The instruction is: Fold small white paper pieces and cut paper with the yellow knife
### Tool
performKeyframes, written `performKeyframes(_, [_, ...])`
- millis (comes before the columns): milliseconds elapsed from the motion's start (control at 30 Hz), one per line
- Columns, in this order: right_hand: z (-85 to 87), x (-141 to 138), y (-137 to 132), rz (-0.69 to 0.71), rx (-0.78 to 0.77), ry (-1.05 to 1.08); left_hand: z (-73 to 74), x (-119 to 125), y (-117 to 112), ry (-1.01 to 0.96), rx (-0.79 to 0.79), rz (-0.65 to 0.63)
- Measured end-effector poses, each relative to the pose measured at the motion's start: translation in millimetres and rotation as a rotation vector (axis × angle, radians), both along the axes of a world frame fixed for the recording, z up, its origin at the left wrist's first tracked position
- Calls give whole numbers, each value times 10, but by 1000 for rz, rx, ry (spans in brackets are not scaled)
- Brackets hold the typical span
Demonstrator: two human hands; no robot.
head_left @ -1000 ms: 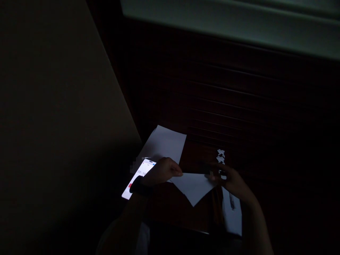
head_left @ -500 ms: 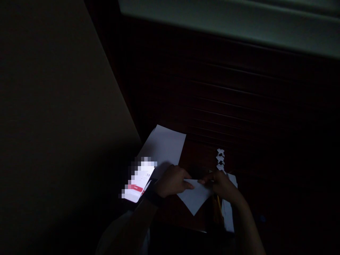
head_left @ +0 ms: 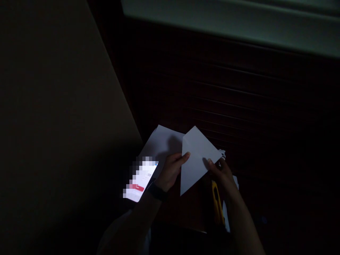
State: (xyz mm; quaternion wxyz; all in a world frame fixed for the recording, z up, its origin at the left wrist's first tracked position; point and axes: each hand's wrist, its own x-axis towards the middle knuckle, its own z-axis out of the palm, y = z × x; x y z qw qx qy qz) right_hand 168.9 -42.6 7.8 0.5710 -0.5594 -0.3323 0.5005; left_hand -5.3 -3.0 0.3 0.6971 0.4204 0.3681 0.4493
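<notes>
The scene is very dark. Between both hands I hold up a white folded sheet of paper, kite-shaped, with one point up and one down. My left hand pinches its left edge, thumb on the front. A dark band sits on that wrist. My right hand grips the sheet's right lower edge with closed fingers.
A second white sheet lies flat on the dark wooden table behind my left hand. A lit phone lies at the left. A yellow utility knife and small white paper cut-outs lie under and beyond my right hand.
The folded sheet has swung up from lying low between my hands to standing upright and unfolded wider. Both hands rose slightly. The yellow knife is now uncovered.
</notes>
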Motion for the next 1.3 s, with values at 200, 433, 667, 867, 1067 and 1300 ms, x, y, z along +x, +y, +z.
performKeyframes(200, [-127,-194,-19,-82,-72,243,43,32,-29,-32,-53,-48])
performKeyframes(433, [-128,92,21,-308,54,123,-72,54,-79,216,-45,-355])
performKeyframes(667, [-28,220,9,-444,79,67,-236,6,-71,282,-53,-495])
performKeyframes(867, [-15,230,-14,-201,0,20,-84,-164,78,315,8,-184])
performKeyframes(1067, [-30,219,-76,182,-111,-102,107,-216,133,224,32,81])
performKeyframes(1300, [72,216,-102,297,-74,-9,92,-218,95,213,23,-41])
